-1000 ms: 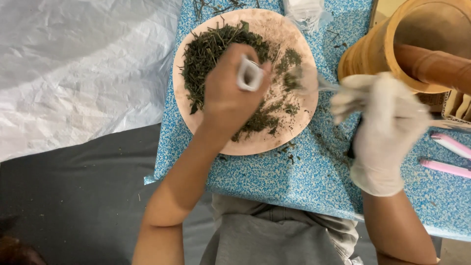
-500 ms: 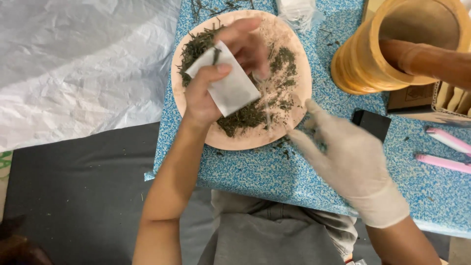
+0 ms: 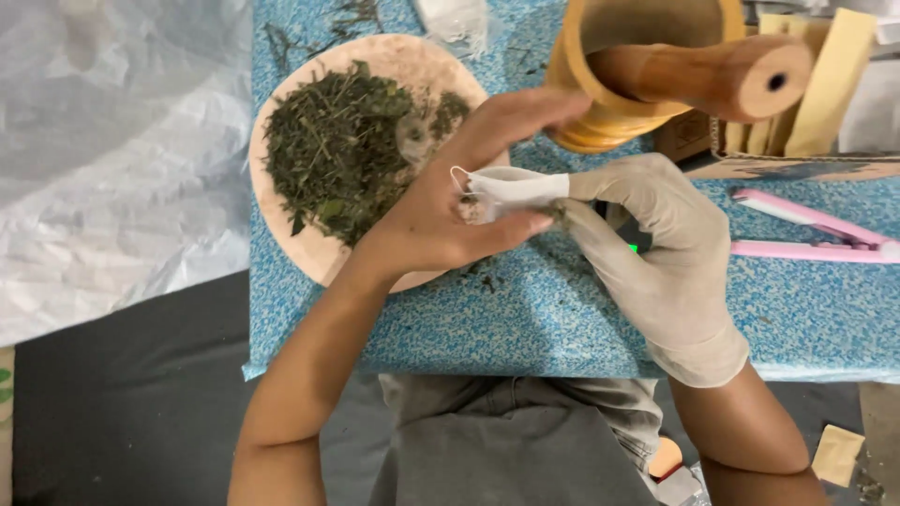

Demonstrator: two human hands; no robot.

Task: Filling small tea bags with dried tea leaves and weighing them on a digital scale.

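Above the blue speckled worktop [image 3: 562,319], both hands share a small white paper bag [image 3: 511,187]. The bare left hand [image 3: 450,211] has its grip closed on the bag's open end; the gloved right hand [image 3: 656,244] pinches the other end. Just behind sits a round plate [image 3: 291,225] of dried green leaves [image 3: 337,150], with a wooden mortar [image 3: 609,103] and pestle [image 3: 703,75] beyond.

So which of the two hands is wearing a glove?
The right hand, in a pale thin glove, pinching one end of the small white paper sachet. The left hand, holding the other end, is bare.
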